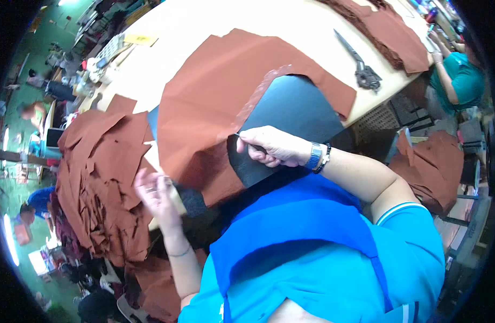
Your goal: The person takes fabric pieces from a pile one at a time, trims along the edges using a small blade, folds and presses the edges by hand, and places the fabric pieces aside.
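Note:
A large reddish-brown sheet of leather or similar material (204, 91) spreads over the table, with a notched curved edge. Inside that curve shows a smooth dark blue-black sheet (296, 107). At the brown sheet's inner edge is my right hand (271, 146), closed, thumb and forefinger pinched together; whatever sits in its grip is too small to make out. My left hand (158, 199) is raised off the sheet at the near left, fingers apart and slightly blurred, nothing in it. Beside it hangs a thick heap of brown pieces (102, 183).
Large shears with dark handles (360, 67) lie on the pale table (177, 32). More brown material (387, 27) lies at the far right, near a co-worker in a green shirt (460, 78). Another brown bundle (433, 169) rests at my right. A yellow slip (141, 40) lies far left.

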The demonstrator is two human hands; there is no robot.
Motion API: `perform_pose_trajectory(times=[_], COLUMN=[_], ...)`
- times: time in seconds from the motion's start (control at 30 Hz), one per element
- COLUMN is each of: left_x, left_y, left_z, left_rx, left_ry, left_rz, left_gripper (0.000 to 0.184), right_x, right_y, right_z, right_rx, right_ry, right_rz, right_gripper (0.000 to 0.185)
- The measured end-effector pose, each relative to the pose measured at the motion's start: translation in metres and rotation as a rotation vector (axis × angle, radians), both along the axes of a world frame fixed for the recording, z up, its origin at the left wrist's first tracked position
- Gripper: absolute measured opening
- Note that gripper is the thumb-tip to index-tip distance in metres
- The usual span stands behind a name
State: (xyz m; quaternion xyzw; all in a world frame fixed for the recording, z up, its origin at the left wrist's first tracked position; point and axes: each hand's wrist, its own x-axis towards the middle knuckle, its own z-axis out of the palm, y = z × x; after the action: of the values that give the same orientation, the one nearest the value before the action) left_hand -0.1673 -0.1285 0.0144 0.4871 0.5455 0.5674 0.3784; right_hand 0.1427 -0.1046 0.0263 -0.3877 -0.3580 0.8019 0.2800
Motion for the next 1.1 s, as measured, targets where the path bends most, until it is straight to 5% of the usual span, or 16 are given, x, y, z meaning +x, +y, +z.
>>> perform_pose_trajectory(times=[0.03, 0.07, 0.13, 0.17, 0.4, 0.73, 1.1], left_x=[0.001, 0.009, 0.038, 0.059, 0.181, 0.184, 0.182], left_y=[0.015, 0.022, 0.043, 0.052, 0.13, 0.132, 0.133], left_z=[0.011, 0.02, 0.053, 0.077, -0.002, -0.019, -0.02], left_rx=[0.25, 0.334, 0.35, 0.37, 0.41, 0.408, 0.432], left_ry=[0.314, 0.31, 0.348, 0.625, 0.896, 0.658, 0.645], left_rz=[0.037, 0.053, -0.078, -0.139, -0.59, -0.424, -0.424], left_gripper=[0.047, 0.047, 0.039, 0.029, 0.021, 0.008, 0.007], right_x=[0.009, 0.017, 0.029, 0.035, 0.081, 0.1, 0.097], right_y=[-0.001, -0.001, 0.001, 0.003, 0.037, 0.058, 0.067], right_z=[0.002, 0.005, 0.008, 0.008, -0.005, -0.015, -0.017], right_rx=[-0.014, -0.028, -0.043, -0.04, -0.154, -0.345, -0.238], right_ry=[-0.009, -0.02, -0.019, -0.01, 0.162, 0.298, 0.161], right_rz=[-0.015, -0.018, -0.078, -0.134, -0.437, -0.351, -0.385], right_gripper=[0.034, 0.034, 0.035, 0.036, 0.04, 0.038, 0.036])
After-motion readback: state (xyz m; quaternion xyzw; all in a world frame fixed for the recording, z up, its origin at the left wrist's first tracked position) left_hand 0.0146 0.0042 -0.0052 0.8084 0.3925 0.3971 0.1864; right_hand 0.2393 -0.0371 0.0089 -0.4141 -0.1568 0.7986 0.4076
